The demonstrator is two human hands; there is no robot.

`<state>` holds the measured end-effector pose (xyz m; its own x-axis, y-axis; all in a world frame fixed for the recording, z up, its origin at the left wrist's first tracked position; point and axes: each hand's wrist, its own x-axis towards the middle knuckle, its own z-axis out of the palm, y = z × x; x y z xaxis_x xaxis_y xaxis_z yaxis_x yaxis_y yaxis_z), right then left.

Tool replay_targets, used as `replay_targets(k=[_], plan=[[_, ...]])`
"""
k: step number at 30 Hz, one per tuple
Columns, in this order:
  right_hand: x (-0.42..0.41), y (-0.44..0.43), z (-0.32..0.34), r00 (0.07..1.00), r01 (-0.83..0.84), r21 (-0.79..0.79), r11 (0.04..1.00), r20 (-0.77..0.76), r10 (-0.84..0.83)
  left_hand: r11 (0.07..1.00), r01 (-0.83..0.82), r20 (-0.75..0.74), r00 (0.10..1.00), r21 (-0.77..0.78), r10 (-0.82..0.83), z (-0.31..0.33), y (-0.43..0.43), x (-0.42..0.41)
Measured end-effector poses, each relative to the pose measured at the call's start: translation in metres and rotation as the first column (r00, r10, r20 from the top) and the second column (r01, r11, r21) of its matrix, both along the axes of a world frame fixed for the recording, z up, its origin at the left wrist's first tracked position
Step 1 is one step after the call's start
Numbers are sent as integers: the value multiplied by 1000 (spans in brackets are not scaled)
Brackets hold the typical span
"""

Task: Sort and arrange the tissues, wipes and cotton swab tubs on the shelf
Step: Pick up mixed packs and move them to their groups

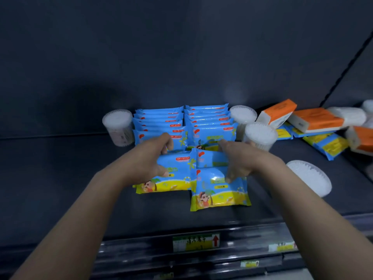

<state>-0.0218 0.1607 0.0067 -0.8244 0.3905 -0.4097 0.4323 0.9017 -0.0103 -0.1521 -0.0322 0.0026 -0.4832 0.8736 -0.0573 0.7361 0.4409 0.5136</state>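
Note:
Two rows of blue wipe packs [161, 122] stand upright at the back of the dark shelf [60, 178]. My left hand [153, 158] grips a blue-and-yellow wipe pack [173, 178] at the front of the left row. My right hand [236, 160] grips another wipe pack [212, 158] in the right row, above a pack [218, 193] lying in front. Clear cotton swab tubs stand at the left [118, 127] and right [259, 136] of the rows, one more [242, 115] behind. A tub [308, 177] lies on its side at the right.
Orange-and-white tissue packs [314, 119] and loose blue wipe packs [327, 147] lie jumbled at the right of the shelf. Price labels [195, 242] run along the shelf's front rail. The shelf's dark back wall rises behind the rows.

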Motion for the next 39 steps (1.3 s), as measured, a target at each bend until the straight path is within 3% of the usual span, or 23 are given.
replay_targets(k=[4, 10, 15, 21, 25, 27, 29, 32, 35, 39], plan=[[3, 5, 2, 999, 8, -26, 1000, -37, -9, 998, -53, -201, 978, -20, 47, -5, 5, -7], [-7, 18, 2, 963, 5, 71, 997, -270, 15, 993, -109, -217, 969, 46, 117, -13, 11, -9], [-10, 22, -9, 933, -40, 49, 998, -357, 55, 989, -143, -389, 910, 24, 141, -21, 19, -8], [-17, 24, -8, 901, 13, 108, 994, -433, 35, 983, -141, -365, 914, 117, 175, -25, 18, -8], [-18, 15, -7, 870, 100, 333, 937, -486, 80, 979, -156, -413, 889, 127, 196, -25, 16, -9], [-15, 11, -2, 861, 86, 300, 950, -503, 81, 979, -166, -430, 880, 122, 202, -27, 16, -7], [-10, 6, 0, 913, 21, 142, 990, -406, 39, 977, -168, -413, 886, 132, 208, -28, 17, -6], [-3, -3, -9, 995, -49, 8, 999, -83, 50, 968, -215, -414, 875, 132, 251, -31, 13, -6], [1, -7, -14, 999, -50, -82, 995, -3, 50, 952, -277, -378, 873, 133, 307, -34, 8, -3], [1, -11, -16, 994, -81, -15, 997, 71, 82, 954, -268, -343, 890, 137, 299, -34, 5, 1]])
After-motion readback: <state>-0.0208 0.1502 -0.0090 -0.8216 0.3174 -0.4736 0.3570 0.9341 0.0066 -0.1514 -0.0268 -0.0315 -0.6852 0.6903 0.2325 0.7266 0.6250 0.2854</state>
